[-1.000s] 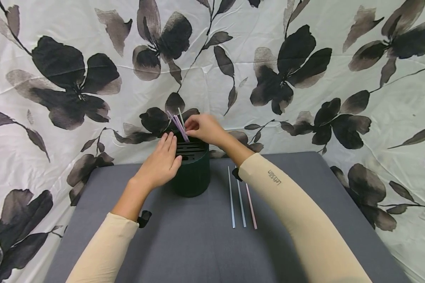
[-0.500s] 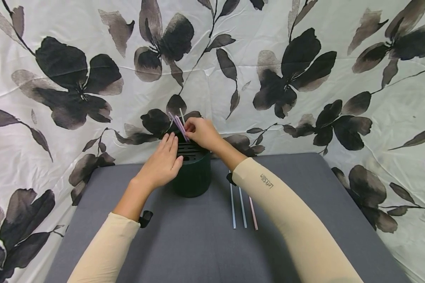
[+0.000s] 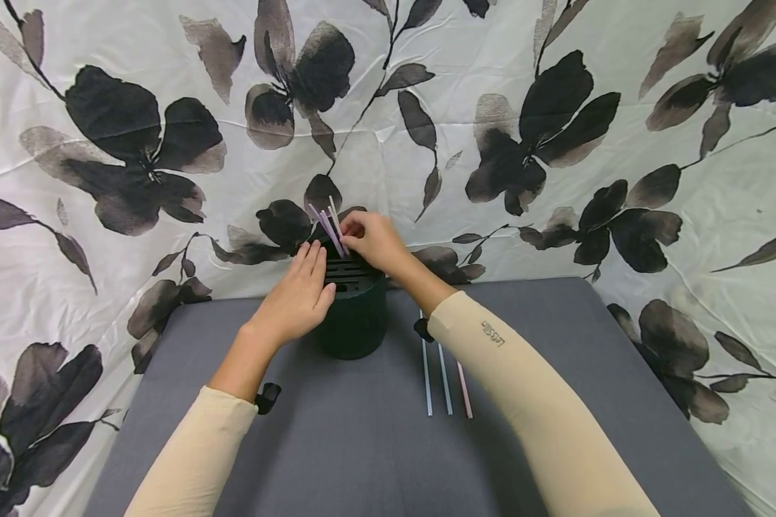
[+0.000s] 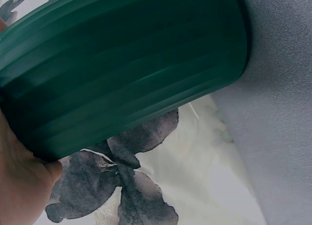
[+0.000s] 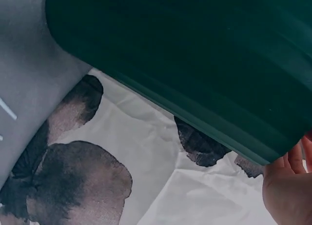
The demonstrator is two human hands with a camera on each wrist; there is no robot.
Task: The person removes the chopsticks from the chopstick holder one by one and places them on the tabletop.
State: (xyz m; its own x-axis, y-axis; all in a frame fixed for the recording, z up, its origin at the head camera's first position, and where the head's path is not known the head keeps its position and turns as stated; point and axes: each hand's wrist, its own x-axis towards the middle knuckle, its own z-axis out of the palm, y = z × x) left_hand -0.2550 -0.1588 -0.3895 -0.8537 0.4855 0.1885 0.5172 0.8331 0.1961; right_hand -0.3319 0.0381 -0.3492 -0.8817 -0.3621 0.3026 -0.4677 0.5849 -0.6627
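Observation:
A dark green ribbed container (image 3: 351,327) with a black slotted top (image 3: 349,276) stands at the table's back. Several purple straws (image 3: 325,226) and a pale straw (image 3: 333,212) lean out of its far part. With bent thumb and fingers, my right hand (image 3: 373,240) pinches the pale straw low down, over the rim; the fingertips are partly hidden. My left hand (image 3: 297,293) rests with straight fingers on the container's left rim. Both wrist views show the container's green wall, with part of the left hand (image 4: 22,173) and of the right hand (image 5: 290,186) at its top.
On the grey table (image 3: 362,445), right of the container, lie two pale blue straws (image 3: 427,380) and a pink straw (image 3: 465,391), their far ends hidden by my right sleeve. Flower-printed white cloth (image 3: 427,165) hangs right behind the table and container.
Between one second and half a second ago my right forearm shifted slightly left, covering more of the loose straws. Since then both hands have stayed nearly in place; the view has shifted slightly.

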